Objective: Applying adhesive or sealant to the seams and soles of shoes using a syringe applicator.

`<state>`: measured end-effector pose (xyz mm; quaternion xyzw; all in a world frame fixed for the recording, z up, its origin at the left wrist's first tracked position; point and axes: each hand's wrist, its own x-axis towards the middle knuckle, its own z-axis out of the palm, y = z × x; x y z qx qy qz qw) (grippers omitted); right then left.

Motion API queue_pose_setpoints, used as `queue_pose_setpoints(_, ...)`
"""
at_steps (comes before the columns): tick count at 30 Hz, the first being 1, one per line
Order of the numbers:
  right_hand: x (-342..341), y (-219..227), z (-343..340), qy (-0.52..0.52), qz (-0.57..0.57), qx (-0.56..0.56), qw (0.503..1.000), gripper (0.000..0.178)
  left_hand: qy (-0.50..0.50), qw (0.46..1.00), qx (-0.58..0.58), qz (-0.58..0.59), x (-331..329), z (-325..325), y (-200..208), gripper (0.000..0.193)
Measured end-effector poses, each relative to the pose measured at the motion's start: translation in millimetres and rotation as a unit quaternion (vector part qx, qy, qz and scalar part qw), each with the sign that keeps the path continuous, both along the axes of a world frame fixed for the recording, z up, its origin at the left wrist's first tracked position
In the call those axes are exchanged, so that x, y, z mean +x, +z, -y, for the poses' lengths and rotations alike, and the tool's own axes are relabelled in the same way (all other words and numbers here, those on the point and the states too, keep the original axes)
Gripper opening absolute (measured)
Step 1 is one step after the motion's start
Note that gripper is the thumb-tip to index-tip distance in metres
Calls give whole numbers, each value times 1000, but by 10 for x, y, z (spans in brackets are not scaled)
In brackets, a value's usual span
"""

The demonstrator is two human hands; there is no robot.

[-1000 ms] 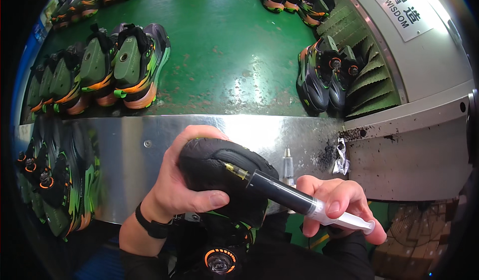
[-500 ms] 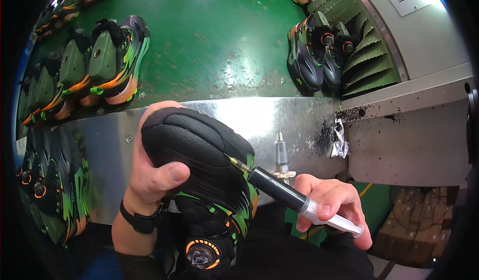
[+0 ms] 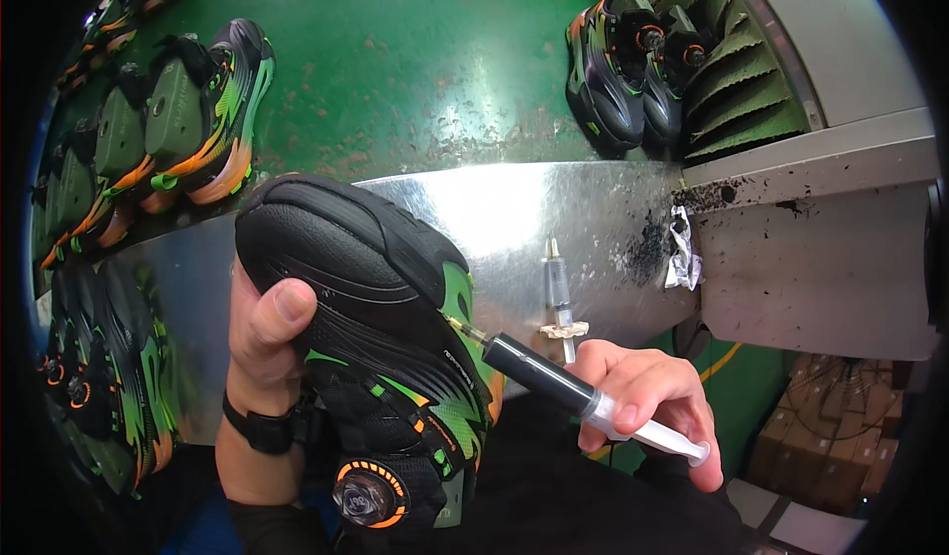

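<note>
My left hand (image 3: 272,333) grips a black sports shoe (image 3: 381,308) with green and orange sides by its front part, thumb across the upper. The toe points away from me, and a round dial with an orange ring (image 3: 371,493) faces up near my body. In my right hand (image 3: 647,397) is a syringe (image 3: 539,372) filled with black liquid, my fingers around its white flange and plunger end. Its thin needle tip meets the shoe's side, at the border of the black upper and the green part. Part of my left fingers is hidden under the shoe.
A second syringe (image 3: 559,293) lies on the metal ledge (image 3: 633,199), with crumpled white material (image 3: 682,249) farther right. On the green conveyor belt (image 3: 395,71) stand a pair of shoes (image 3: 618,81) before a strip curtain (image 3: 746,81), and several more shoes (image 3: 213,110) at left.
The shoe has shifted left and turned to show more of its side. The needle tip has moved from the upper's black edge down along the side to the green part.
</note>
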<state>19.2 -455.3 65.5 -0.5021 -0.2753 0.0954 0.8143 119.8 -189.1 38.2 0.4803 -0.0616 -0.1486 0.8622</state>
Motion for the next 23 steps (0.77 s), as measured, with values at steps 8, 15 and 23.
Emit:
queue_pose_setpoints(8, -113, 19, 246, -90, 66, 35, 993, 78, 48, 998, 6, -42, -23, -137, -212, 50)
queue_pose_setpoints(15, -642, -260, 1045, -239, -106, -231, 937, 87, 16, 988, 121, -91, -963, -909, -34, 49)
queue_pose_setpoints(23, -1059, -399, 1045, -273, -150, -321, 895, 89, -63, 898, 43, -432, -1937, -806, -420, 81)
